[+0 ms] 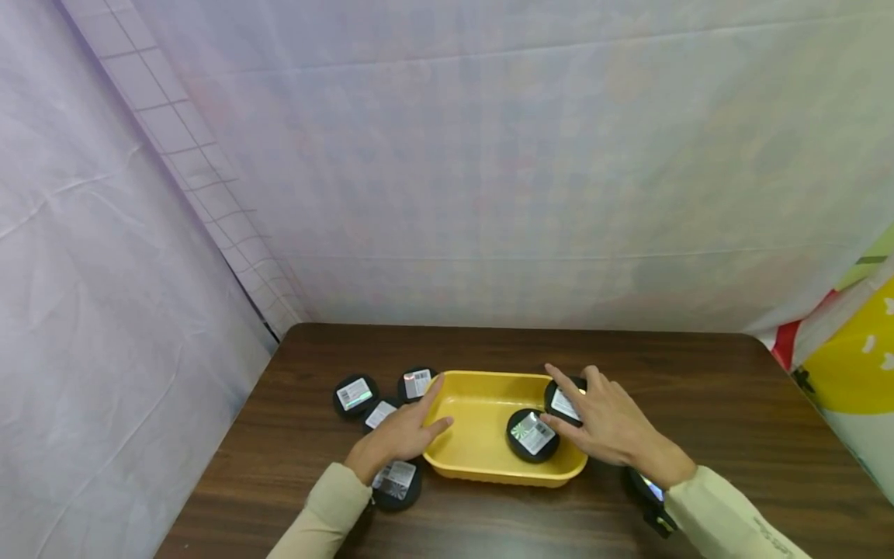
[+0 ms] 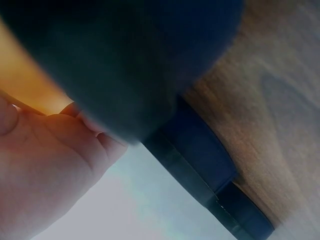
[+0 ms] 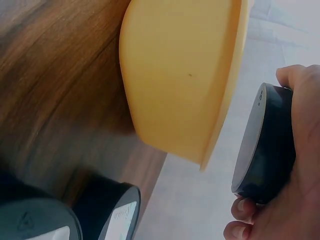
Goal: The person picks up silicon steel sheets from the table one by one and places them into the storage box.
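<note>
A yellow plastic basin (image 1: 482, 470) stands on the table, with one round black tin (image 1: 532, 436) lying label up inside it. My right hand (image 1: 608, 415) is over the basin's right end and grips another round black tin (image 3: 272, 145) by its sides, white label showing. In the right wrist view this tin is apart from the basin's rim (image 3: 227, 90). My left hand (image 1: 401, 435) holds the basin's left end, thumb over the inside and index finger along the rim; its other fingers are hidden in the head view.
Several black tins, such as one (image 1: 355, 396) at the back and one (image 1: 396, 485) near the left wrist, lie left of the basin on the brown table (image 1: 279, 466). A dark object (image 1: 646, 497) is partly under the right sleeve. White cloth (image 1: 489, 194) hangs behind.
</note>
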`<action>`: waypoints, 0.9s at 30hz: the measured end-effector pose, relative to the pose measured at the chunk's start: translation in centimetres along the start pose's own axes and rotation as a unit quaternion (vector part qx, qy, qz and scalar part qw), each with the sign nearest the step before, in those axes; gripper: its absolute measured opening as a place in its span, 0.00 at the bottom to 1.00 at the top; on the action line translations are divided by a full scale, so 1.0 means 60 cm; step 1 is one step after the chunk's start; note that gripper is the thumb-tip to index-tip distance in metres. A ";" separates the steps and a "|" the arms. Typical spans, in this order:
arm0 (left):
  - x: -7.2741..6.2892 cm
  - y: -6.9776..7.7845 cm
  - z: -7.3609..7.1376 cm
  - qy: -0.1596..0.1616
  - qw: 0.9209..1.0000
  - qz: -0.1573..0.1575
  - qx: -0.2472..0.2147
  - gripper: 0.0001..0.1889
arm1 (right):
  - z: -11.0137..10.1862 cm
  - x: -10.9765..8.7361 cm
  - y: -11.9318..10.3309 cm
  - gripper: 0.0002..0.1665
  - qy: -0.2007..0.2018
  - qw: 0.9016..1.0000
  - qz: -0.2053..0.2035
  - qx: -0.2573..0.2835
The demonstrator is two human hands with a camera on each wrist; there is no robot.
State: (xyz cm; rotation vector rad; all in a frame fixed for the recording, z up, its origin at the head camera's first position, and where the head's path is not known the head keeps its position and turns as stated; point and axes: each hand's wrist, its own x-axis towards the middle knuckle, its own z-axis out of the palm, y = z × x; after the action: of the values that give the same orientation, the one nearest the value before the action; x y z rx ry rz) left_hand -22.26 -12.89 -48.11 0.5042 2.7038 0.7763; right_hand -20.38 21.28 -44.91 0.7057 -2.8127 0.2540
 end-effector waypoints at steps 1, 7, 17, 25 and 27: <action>0.000 0.000 -0.001 -0.001 1.000 0.000 -0.001 0.39 | 0.002 0.001 -0.001 0.47 0.002 1.000 -0.002 0.001; 0.000 0.001 -0.001 -0.001 1.000 -0.002 -0.001 0.39 | 0.012 0.008 -0.008 0.47 0.002 1.000 -0.007 0.011; -0.003 0.003 0.000 -0.002 1.000 -0.009 0.002 0.40 | 0.027 0.018 -0.023 0.47 0.007 1.000 -0.021 0.010; -0.002 0.000 0.002 -0.003 1.000 -0.013 0.004 0.40 | 0.036 0.023 -0.034 0.48 0.005 0.999 -0.032 -0.004; -0.001 0.001 0.001 -0.003 1.000 -0.015 0.003 0.40 | 0.037 0.025 -0.035 0.47 0.007 0.999 -0.037 -0.005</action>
State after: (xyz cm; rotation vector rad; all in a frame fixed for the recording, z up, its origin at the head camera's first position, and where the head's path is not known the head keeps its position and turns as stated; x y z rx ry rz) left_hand -22.17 -12.85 -48.10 0.4644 2.7030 0.7587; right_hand -21.06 18.26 -46.43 0.8003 -2.7659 0.2307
